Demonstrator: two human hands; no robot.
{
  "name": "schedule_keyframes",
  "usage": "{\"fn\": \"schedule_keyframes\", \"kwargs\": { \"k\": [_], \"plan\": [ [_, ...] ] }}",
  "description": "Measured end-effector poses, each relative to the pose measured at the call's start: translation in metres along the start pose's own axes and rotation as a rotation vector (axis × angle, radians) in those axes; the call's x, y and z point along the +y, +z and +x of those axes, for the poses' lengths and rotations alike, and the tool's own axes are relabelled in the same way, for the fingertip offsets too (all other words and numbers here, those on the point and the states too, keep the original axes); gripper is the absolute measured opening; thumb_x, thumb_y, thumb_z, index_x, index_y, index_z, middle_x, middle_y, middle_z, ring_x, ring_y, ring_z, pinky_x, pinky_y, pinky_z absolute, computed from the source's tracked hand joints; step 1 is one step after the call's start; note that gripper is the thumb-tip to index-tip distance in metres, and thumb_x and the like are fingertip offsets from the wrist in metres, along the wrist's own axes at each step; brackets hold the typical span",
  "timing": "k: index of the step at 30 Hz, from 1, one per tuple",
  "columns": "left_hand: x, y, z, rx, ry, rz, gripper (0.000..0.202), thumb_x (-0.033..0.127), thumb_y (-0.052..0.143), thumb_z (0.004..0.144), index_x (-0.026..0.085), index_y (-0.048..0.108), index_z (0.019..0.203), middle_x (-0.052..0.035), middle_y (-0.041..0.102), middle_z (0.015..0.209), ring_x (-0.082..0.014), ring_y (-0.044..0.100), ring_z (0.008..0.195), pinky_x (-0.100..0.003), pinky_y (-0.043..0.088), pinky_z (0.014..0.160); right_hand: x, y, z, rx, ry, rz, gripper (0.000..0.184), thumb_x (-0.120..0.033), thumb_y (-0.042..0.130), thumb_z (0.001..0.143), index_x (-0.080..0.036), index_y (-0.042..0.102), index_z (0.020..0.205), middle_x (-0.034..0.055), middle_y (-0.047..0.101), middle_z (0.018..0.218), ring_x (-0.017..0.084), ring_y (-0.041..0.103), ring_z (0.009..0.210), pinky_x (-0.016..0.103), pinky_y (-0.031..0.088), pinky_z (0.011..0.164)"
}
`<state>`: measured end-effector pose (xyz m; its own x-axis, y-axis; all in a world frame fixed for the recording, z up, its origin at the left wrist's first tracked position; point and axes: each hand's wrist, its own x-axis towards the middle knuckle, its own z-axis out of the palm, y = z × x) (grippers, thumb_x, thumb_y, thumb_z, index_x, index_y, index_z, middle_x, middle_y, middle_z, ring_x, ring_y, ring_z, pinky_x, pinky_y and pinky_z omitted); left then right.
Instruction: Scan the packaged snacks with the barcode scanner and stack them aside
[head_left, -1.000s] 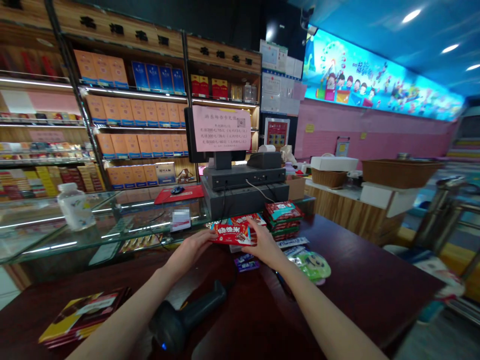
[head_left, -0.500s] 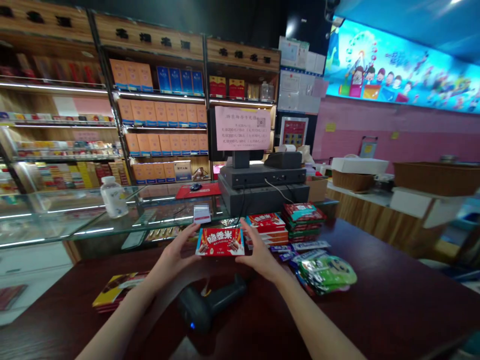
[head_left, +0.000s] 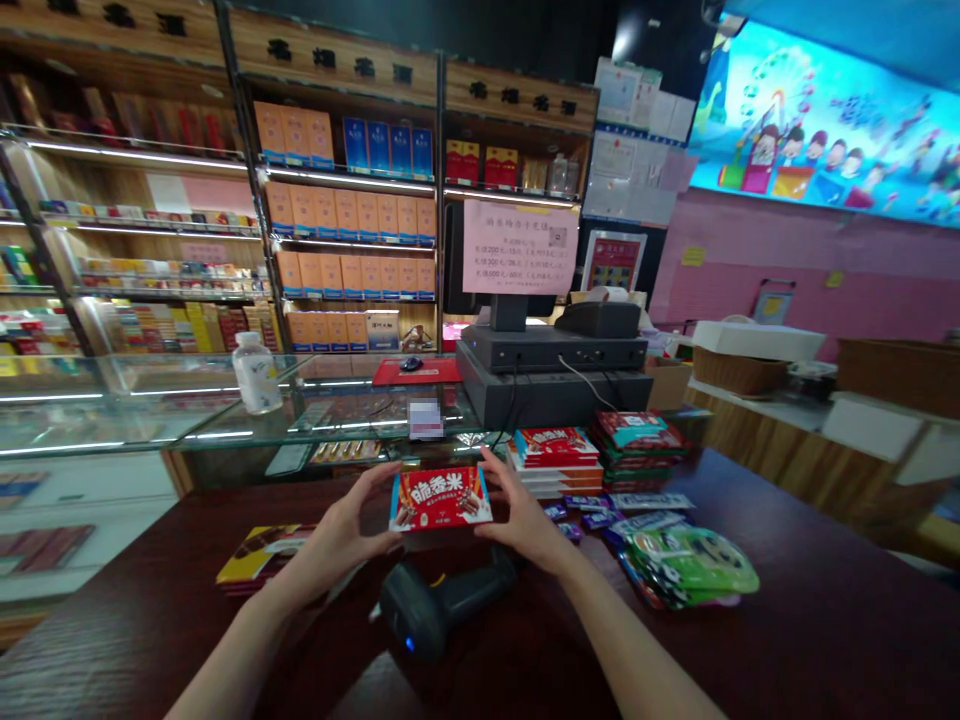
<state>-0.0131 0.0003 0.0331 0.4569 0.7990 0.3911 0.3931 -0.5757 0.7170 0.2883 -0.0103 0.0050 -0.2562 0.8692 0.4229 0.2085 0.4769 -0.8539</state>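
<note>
A red chocolate box [head_left: 439,498] with white lettering and blue ends is held up between my two hands, its front facing me. My left hand [head_left: 360,520] grips its left end between thumb and fingers. At the opposite end, my right hand [head_left: 517,515] holds it the same way. Below the box, a black barcode scanner [head_left: 442,605] with a lit blue light lies on the dark wooden counter [head_left: 570,655]. To the right of my right hand sits a stack of similar red boxes [head_left: 556,447].
Green-and-red packs [head_left: 641,445], purple-wrapped bars [head_left: 600,518] and a green snack bag [head_left: 686,565] lie to the right. Yellow-brown packs [head_left: 259,555] sit left. Behind stand a cash register [head_left: 555,375], a glass display counter [head_left: 352,405] and a white bottle [head_left: 257,375].
The view has turned slightly left, so the surroundings sit farther right. Both hands still hold the red box, which is now slightly tilted and a little lower in view.
</note>
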Motion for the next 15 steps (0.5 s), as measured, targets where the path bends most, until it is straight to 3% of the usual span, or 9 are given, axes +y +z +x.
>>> {"fn": "schedule_keyframes", "kwargs": {
  "k": [6, 11, 15],
  "plan": [
    [0.012, -0.001, -0.002, -0.031, -0.036, -0.081, 0.068, 0.030, 0.072, 0.077, 0.029, 0.042, 0.137, -0.0073, 0.057, 0.142, -0.0258, 0.055, 0.132, -0.054, 0.039, 0.116, -0.001, -0.008, -0.006, -0.073, 0.022, 0.078, 0.108, -0.017, 0.081, 0.067, -0.035, 0.022, 0.155, 0.0099, 0.042, 0.150, 0.026, 0.047, 0.136, 0.048, 0.038, 0.114],
    [0.015, 0.004, -0.001, 0.043, -0.030, -0.125, 0.061, 0.031, 0.072, 0.077, 0.024, 0.048, 0.134, -0.0097, 0.058, 0.141, -0.0252, 0.057, 0.130, -0.046, 0.044, 0.113, -0.004, -0.013, -0.008, -0.042, 0.052, 0.067, 0.105, -0.023, 0.084, 0.067, -0.032, 0.026, 0.154, 0.0117, 0.047, 0.146, 0.027, 0.051, 0.133, 0.049, 0.039, 0.112],
    [0.018, 0.008, 0.000, 0.128, -0.046, -0.160, 0.052, 0.038, 0.063, 0.085, 0.022, 0.050, 0.133, -0.0106, 0.060, 0.139, -0.0258, 0.059, 0.127, -0.045, 0.048, 0.109, -0.007, -0.011, -0.008, 0.018, 0.139, 0.174, 0.097, -0.033, 0.085, 0.068, -0.029, 0.032, 0.149, 0.0128, 0.057, 0.137, 0.026, 0.058, 0.124, 0.047, 0.043, 0.107]
  ]
}}
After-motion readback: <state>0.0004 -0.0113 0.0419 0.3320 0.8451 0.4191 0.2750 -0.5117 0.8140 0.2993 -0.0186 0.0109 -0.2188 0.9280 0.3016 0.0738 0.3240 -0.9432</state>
